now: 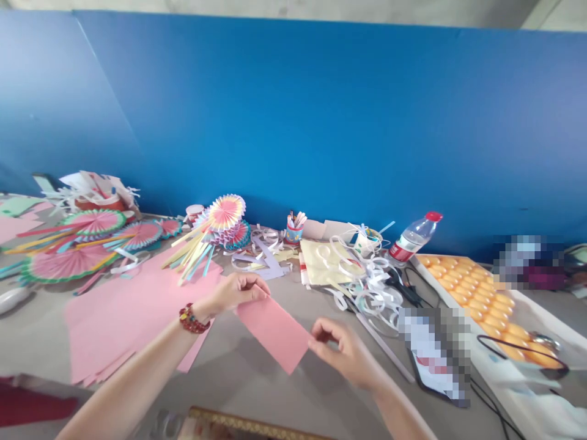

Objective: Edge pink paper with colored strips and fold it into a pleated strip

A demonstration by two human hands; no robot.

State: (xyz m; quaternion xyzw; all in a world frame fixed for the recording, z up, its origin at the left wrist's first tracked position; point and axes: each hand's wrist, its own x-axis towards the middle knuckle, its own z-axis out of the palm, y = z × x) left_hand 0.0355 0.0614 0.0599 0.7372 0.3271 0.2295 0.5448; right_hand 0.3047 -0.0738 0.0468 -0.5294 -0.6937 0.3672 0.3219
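A rectangular piece of pink paper (pixel 274 333) is held up at a slant over the grey table. My left hand (pixel 238 290), with a red beaded bracelet (pixel 193 319) on the wrist, pinches its upper left corner. At the opposite end, the thumb and fingers of my right hand (pixel 342 348) are closed on the right corner. Larger sheets of pink paper (pixel 132 311) lie stacked to the left, partly under my left arm. Behind my left hand are folded paper rosettes (pixel 227 212) with yellow and blue paper strips (pixel 190 250).
A blue partition (pixel 293 122) rises behind the table. Curled white paper strips (pixel 376 293), a water bottle (pixel 415 237) and a phone (pixel 435 360) lie right, beside a tray of orange rounded shapes (pixel 472 293). A small pen cup (pixel 295 231) stands at the back.
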